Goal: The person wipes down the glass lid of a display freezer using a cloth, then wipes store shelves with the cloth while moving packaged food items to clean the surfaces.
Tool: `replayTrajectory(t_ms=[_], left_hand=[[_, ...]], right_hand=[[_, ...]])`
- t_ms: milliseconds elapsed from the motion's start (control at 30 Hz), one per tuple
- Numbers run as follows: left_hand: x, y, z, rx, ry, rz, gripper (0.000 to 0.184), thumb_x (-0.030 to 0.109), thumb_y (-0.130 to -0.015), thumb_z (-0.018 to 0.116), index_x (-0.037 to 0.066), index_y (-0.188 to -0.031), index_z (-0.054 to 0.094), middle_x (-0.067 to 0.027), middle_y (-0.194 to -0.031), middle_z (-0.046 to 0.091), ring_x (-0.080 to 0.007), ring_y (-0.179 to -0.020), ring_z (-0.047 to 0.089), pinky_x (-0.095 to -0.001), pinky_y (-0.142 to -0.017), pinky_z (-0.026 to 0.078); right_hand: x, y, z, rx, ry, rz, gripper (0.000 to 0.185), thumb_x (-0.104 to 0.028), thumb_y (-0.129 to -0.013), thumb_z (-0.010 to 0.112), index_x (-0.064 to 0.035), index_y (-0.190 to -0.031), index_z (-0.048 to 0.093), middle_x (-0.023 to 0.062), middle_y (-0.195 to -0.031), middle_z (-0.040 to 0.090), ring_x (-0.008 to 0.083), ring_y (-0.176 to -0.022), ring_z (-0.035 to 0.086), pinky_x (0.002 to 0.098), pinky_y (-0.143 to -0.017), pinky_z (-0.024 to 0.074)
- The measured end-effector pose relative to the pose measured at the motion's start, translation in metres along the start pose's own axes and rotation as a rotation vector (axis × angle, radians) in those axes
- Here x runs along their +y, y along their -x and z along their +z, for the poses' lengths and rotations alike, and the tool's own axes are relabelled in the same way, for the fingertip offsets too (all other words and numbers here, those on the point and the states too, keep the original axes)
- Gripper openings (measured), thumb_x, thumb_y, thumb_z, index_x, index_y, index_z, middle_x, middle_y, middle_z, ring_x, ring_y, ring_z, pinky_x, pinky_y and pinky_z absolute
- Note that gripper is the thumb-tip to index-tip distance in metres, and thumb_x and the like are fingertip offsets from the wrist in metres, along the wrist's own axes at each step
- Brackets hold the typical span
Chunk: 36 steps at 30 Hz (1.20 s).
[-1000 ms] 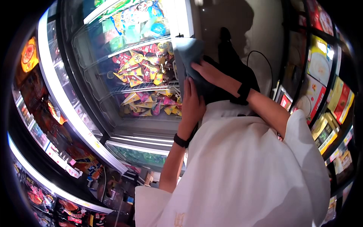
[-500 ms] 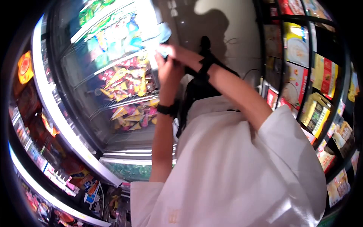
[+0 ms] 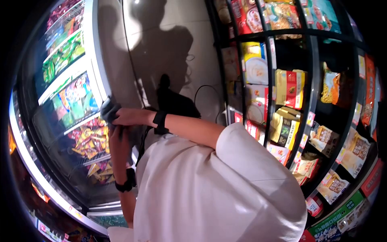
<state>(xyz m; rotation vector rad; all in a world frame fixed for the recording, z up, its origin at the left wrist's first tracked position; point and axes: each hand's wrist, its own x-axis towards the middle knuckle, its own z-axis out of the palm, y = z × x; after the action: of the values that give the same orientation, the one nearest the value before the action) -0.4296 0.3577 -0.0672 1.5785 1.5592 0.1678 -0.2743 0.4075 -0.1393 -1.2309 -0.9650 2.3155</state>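
Note:
My right hand (image 3: 125, 117) is closed on a crumpled grey cloth (image 3: 109, 109) at the edge of the lit display freezer (image 3: 96, 52). Just below it is my left hand (image 3: 118, 137), close against the right one. Its fingers are curled, blurred and partly in shadow, and what they hold cannot be made out. A black band circles each wrist. Inside the freezer, beside my hands, cone-shaped wrapped ice creams (image 3: 90, 139) lie on wire shelves. Green packets (image 3: 64, 56) and blue-toned packets (image 3: 76, 97) fill the shelves farther along.
A black rack (image 3: 266, 35) on the right carries bagged foods, among them a yellow-and-red packet (image 3: 289, 88) and an orange bag (image 3: 330, 84). A thin cable (image 3: 207, 86) loops over the tiled floor (image 3: 193, 24), where a person's shadow falls.
My view has turned to the right, bringing more of the rack into sight. Both hands and the cloth now appear lower and farther left, still close together at the freezer's edge.

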Motion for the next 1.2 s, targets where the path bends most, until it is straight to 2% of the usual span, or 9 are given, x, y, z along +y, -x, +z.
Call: replayTrajectory(t_ms=[67, 200, 333, 600, 667, 867, 1000, 1067, 1200], left_hand=[[0.028, -0.026, -0.014, 0.072, 0.052, 0.052, 0.031, 0.013, -0.100, 0.056, -0.003, -0.124, 0.064, -0.0220, -0.120, 0.066, -0.0369, -0.112, 0.063, -0.0416, -0.097, 0.047], [0.065, -0.093, -0.018, 0.156, 0.261, 0.230, 0.027, 0.004, -0.099, 0.055, -0.004, -0.122, 0.068, -0.0199, -0.126, 0.066, -0.0297, -0.120, 0.059, -0.0377, -0.107, 0.042], [0.155, -0.136, -0.024, 0.167, 0.402, 0.411, 0.029, 0.003, -0.101, 0.050, -0.003, -0.124, 0.068, -0.0195, -0.141, 0.060, -0.0280, -0.126, 0.057, -0.0377, -0.109, 0.040], [0.278, -0.210, -0.028, -0.247, 0.568, 0.489, 0.047, 0.002, -0.092, 0.050, -0.004, -0.138, 0.059, -0.0240, -0.150, 0.052, -0.0309, -0.140, 0.049, -0.0381, -0.118, 0.030], [0.327, -0.222, -0.027, -0.290, 0.632, 0.400, 0.052, 0.001, -0.088, 0.051, -0.003, -0.140, 0.058, -0.0235, -0.152, 0.050, -0.0300, -0.141, 0.048, -0.0375, -0.118, 0.031], [0.440, -0.307, -0.012, -0.403, 0.332, 0.760, 0.070, -0.017, -0.078, 0.046, 0.000, -0.146, 0.052, -0.0272, -0.153, 0.046, -0.0363, -0.141, 0.048, -0.0324, -0.110, 0.038], [0.526, -0.387, -0.010, -0.576, 0.249, 0.909, 0.075, -0.012, -0.080, 0.051, 0.002, -0.153, 0.042, -0.0297, -0.158, 0.037, -0.0415, -0.144, 0.043, -0.0374, -0.115, 0.035], [0.572, -0.428, -0.009, -0.604, 0.302, 0.998, 0.073, -0.008, -0.082, 0.053, -0.003, -0.153, 0.038, -0.0306, -0.159, 0.033, -0.0432, -0.149, 0.034, -0.0410, -0.120, 0.029], [0.675, -0.467, 0.000, -0.552, -0.004, 1.495, 0.068, -0.004, -0.080, 0.059, -0.006, -0.146, 0.045, -0.0263, -0.156, 0.039, -0.0425, -0.147, 0.037, -0.0490, -0.121, 0.029]], right_hand=[[-0.033, 0.001, -0.028, 0.002, 0.014, -0.143, 0.039, -0.038, -0.096, 0.065, 0.0007, -0.103, 0.068, 0.0087, -0.086, 0.070, 0.0163, -0.072, 0.069, 0.0331, -0.063, 0.0550], [-0.086, 0.002, -0.097, 0.105, 0.057, -0.482, 0.036, -0.033, -0.095, 0.066, 0.0025, -0.097, 0.068, 0.0122, -0.077, 0.069, 0.0176, -0.063, 0.061, 0.0361, -0.062, 0.0496], [-0.172, 0.074, -0.161, 0.294, 0.365, -0.468, 0.034, -0.031, -0.096, 0.066, 0.0024, -0.090, 0.066, 0.0102, -0.071, 0.063, 0.0159, -0.066, 0.059, 0.0369, -0.063, 0.0470], [-0.237, 0.182, -0.241, 0.704, 0.342, -0.621, 0.031, -0.024, -0.096, 0.069, 0.0056, -0.089, 0.061, 0.0164, -0.072, 0.066, 0.0124, -0.068, 0.062, 0.0347, -0.061, 0.0487], [-0.247, 0.198, -0.259, 0.698, 0.167, -0.595, 0.027, -0.021, -0.099, 0.068, 0.0041, -0.096, 0.058, 0.0070, -0.081, 0.067, 0.0061, -0.077, 0.056, 0.0297, -0.066, 0.0478], [-0.272, 0.213, -0.336, 1.083, -0.030, -0.857, 0.011, -0.003, -0.099, 0.066, 0.0013, -0.099, 0.056, -0.0012, -0.090, 0.059, 0.0035, -0.087, 0.055, 0.0234, -0.075, 0.0481], [-0.318, 0.234, -0.396, 1.488, -0.025, -0.911, 0.009, -0.004, -0.099, 0.065, 0.0015, -0.102, 0.060, -0.0007, -0.082, 0.060, 0.0024, -0.076, 0.055, 0.0223, -0.066, 0.0469], [-0.342, 0.249, -0.421, 1.682, -0.149, -0.972, 0.009, -0.004, -0.099, 0.066, -0.0015, -0.098, 0.058, -0.0072, -0.076, 0.047, -0.0002, -0.071, 0.044, 0.0188, -0.059, 0.0350], [-0.380, 0.287, -0.452, 2.164, -0.065, -0.945, 0.005, -0.002, -0.098, 0.064, -0.0028, -0.100, 0.059, -0.0054, -0.082, 0.056, 0.0006, -0.073, 0.048, 0.0185, -0.063, 0.0384]])
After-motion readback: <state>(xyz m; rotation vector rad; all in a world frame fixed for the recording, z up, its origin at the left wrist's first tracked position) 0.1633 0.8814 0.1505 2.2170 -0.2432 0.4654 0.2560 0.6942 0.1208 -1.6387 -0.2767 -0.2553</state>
